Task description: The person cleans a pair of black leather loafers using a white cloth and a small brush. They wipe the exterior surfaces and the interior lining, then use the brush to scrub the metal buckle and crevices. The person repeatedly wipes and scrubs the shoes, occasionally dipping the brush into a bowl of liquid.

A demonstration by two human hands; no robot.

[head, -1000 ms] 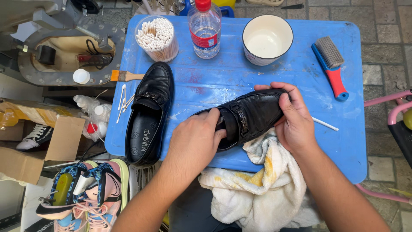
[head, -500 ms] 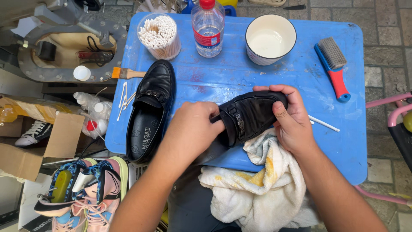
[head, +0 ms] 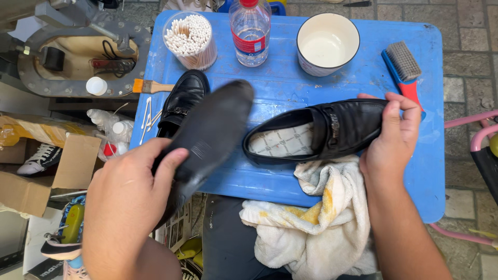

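Since the earlier frame, a dark insole (head: 207,140) had been drawn out of the shoe (head: 316,132) and was pinched in the left hand (head: 129,202) fingers. Right hand (head: 391,140) fingers were wrapped around the toe, the heel resting on the desk (head: 430,171). A second shoe (head: 182,98) beyond the left fingers appeared untouched.

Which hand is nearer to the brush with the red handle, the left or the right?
The right hand. It grips the toe of a black shoe just below the brush, almost touching its handle. The left hand is far across the table, holding up a black insole.
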